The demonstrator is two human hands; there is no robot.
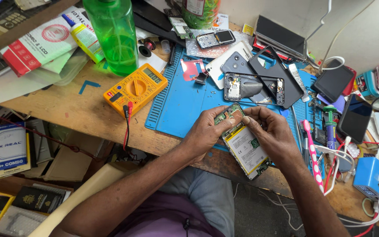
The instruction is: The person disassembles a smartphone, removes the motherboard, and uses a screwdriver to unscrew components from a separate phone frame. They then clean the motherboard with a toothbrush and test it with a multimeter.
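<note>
An opened phone [244, 147] with a white battery and a green circuit board lies tilted over the front edge of the blue work mat [180, 103]. My left hand [207, 131] grips its upper left side. My right hand [270, 131] rests on its upper right, fingertips pinched at the top of the circuit board. Whether the fingers hold a small part is hidden.
A yellow multimeter [135, 89] with leads sits left of the mat, a green bottle [115, 33] behind it. Phone frames and back covers [259, 77] lie at the mat's far side. A pink toothbrush [312, 151], screwdrivers, several phones and a blue box [376, 180] crowd the right.
</note>
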